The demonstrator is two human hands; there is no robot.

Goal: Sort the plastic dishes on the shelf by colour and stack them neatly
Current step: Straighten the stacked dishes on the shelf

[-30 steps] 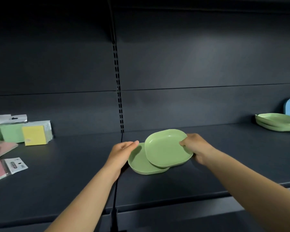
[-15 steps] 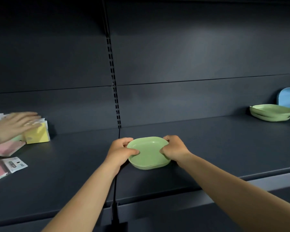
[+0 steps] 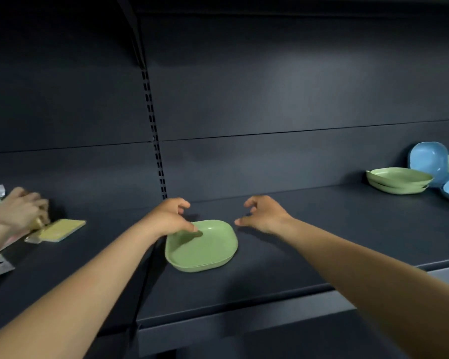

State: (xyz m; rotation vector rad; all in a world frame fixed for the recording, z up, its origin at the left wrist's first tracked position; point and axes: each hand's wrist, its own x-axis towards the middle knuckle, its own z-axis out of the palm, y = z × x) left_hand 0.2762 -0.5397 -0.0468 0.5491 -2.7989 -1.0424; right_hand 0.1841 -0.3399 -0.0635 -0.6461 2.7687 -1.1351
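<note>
**Green dishes stacked on the shelf**

Pale green, rounded-square dishes (image 3: 201, 246) sit nested mid-shelf (image 3: 283, 255). The left hand (image 3: 167, 218) at their 10 o'clock rests its thumb inside the rim, fingers loosely curled. The right hand (image 3: 263, 213) at 2 o'clock hovers apart, fingers spread.

Green dishes (image 3: 201, 246): one second ago lying offset, the upper dish overlapping the lower; now sitting nested as one aligned stack on the shelf (image 3: 295, 255).

Right hand (image 3: 263, 215): half a second ago gripping the stack's right rim; now lifting clear to the right of it, fingers loosely spread, holding nothing.

Left hand (image 3: 170, 217): letting go of the left rim, thumb tip alone resting inside the top dish, fingers rising off it.

Another person's hand (image 3: 18, 211), far left: absent a second ago; now reaching among the packets, a yellow packet (image 3: 58, 230) lying flat where it stood upright.
</note>
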